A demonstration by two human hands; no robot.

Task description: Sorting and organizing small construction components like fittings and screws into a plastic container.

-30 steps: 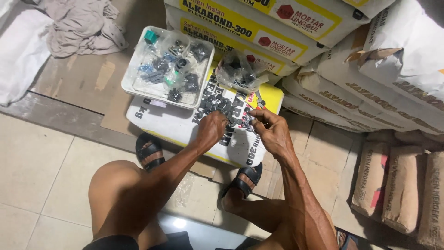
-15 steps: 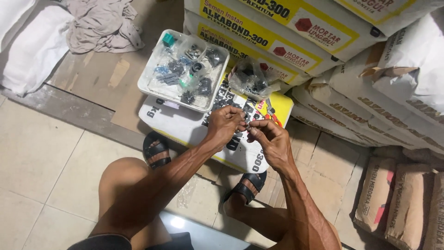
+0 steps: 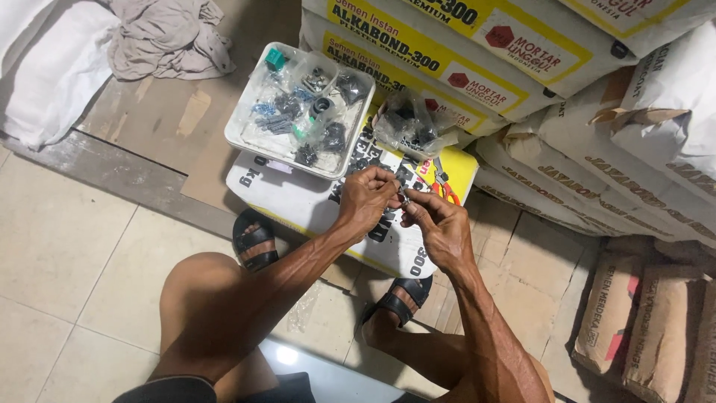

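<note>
While both hands meet above the sack (image 3: 298, 195), the left hand (image 3: 367, 200) and right hand (image 3: 438, 224) pinch one small metal part (image 3: 403, 197) between their fingertips; tray (image 3: 246, 134) lies left.

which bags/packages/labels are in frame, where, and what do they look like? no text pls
Flat sack: under both hands, white with black print and a yellow end.
Stacked sacks: top centre, white with yellow bands and red hexagon marks.
White sacks: right, stacked, grey print.
Brown paper bags: bottom right, upright, red marks.
Clear plastic bag: above the hands, dark small parts inside.
White tray: upper left of the hands, holding small bagged hardware.
</note>
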